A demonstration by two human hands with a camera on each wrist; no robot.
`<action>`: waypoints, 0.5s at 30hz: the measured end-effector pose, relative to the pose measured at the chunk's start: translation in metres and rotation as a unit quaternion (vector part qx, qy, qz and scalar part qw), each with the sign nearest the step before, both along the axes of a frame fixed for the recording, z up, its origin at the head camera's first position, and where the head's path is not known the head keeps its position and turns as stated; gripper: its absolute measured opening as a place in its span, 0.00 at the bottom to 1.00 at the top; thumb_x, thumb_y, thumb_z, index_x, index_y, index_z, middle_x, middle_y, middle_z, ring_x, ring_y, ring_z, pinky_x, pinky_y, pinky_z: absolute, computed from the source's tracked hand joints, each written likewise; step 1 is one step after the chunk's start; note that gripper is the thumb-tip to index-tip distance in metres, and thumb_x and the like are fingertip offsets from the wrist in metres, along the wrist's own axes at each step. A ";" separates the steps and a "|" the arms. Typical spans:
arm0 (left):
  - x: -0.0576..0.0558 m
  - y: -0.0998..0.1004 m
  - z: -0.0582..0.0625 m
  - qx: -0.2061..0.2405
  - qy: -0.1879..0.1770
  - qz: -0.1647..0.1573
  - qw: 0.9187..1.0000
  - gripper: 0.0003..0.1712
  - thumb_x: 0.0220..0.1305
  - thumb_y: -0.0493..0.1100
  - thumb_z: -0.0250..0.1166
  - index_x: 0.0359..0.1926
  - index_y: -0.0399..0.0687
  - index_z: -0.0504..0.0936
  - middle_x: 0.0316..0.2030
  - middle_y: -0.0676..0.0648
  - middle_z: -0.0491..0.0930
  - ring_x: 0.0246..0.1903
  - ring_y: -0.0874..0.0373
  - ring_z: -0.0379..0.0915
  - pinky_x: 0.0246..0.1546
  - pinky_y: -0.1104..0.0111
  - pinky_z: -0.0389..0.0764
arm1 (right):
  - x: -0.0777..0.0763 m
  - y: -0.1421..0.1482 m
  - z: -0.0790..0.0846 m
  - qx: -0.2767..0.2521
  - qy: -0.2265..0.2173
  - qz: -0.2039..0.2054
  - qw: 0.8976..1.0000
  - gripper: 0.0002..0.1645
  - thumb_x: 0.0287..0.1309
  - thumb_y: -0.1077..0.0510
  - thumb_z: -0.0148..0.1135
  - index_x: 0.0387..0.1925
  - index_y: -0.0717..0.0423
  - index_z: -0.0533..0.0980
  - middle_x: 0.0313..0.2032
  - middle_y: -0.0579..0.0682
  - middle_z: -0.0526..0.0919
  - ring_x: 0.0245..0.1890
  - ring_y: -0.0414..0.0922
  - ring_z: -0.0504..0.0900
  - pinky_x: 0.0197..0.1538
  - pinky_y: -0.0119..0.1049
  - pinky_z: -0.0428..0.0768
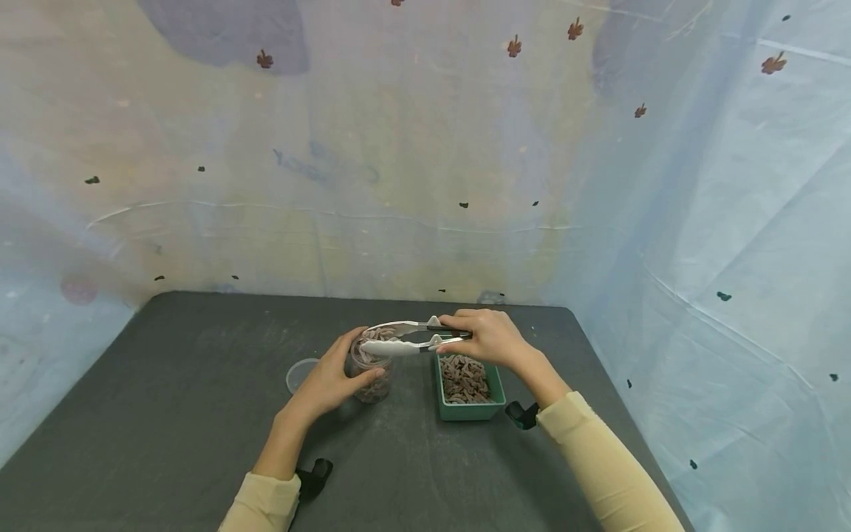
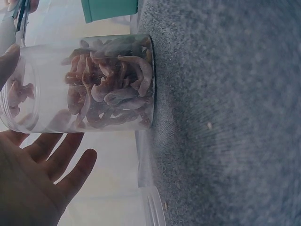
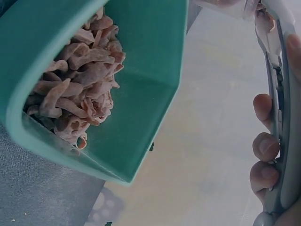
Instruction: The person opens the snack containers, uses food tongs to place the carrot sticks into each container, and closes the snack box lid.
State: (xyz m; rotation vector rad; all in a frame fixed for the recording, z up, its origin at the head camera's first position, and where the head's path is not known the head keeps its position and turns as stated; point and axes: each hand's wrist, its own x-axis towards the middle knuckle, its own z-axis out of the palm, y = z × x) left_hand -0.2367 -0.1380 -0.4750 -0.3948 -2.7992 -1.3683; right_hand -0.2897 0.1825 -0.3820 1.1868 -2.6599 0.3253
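Head view | clear jar (image 1: 372, 386): on counter (image 1: 199, 391), brown pieces (image 1: 465, 378) inside | left hand (image 1: 330, 375): thumb and fingers holding jar's upper wall | right hand (image 1: 490, 336): gripping tongs (image 1: 392, 347), tips at jar mouth | green container (image 1: 470, 412) with pieces: right of jar | clear lid (image 1: 301, 374): left of jar

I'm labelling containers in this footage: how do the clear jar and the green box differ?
The jar is see-through, while the green box is opaque. The jar is round; the box is rectangular. The tips of the tongs are at the jar's mouth, away from the box. Both stand open-topped on the table and contain similar brownish pieces.
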 end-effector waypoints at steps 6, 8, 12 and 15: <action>0.000 0.000 0.000 0.002 0.002 -0.002 1.000 0.58 0.64 0.70 0.69 0.83 0.55 0.51 0.80 0.37 0.52 0.76 0.32 0.54 0.65 0.32 0.65 | 0.001 -0.002 0.003 0.009 -0.005 -0.002 1.000 0.38 0.60 0.38 0.73 0.67 0.50 0.79 0.43 0.46 0.87 0.21 0.33 0.65 0.23 0.30 0.61; 0.000 0.000 0.000 0.002 0.004 -0.002 1.000 0.59 0.64 0.71 0.69 0.83 0.54 0.51 0.80 0.37 0.52 0.76 0.32 0.54 0.66 0.32 0.65 | 0.001 -0.002 0.004 0.016 -0.012 -0.008 1.000 0.39 0.61 0.37 0.72 0.68 0.49 0.79 0.45 0.46 0.87 0.21 0.33 0.66 0.24 0.30 0.62; 0.000 0.001 0.001 0.001 0.008 -0.002 1.000 0.59 0.64 0.70 0.69 0.83 0.51 0.51 0.79 0.37 0.55 0.76 0.34 0.56 0.66 0.33 0.65 | 0.001 -0.001 0.004 0.027 -0.026 -0.018 0.999 0.40 0.62 0.34 0.69 0.70 0.47 0.77 0.49 0.44 0.86 0.23 0.33 0.68 0.25 0.30 0.64; 0.001 0.001 0.001 0.002 0.013 -0.001 1.000 0.58 0.65 0.69 0.69 0.83 0.49 0.52 0.77 0.37 0.60 0.74 0.35 0.59 0.66 0.34 0.67 | 0.001 0.000 0.004 0.025 -0.029 -0.018 0.999 0.40 0.63 0.33 0.69 0.70 0.47 0.77 0.50 0.45 0.86 0.24 0.33 0.68 0.25 0.30 0.64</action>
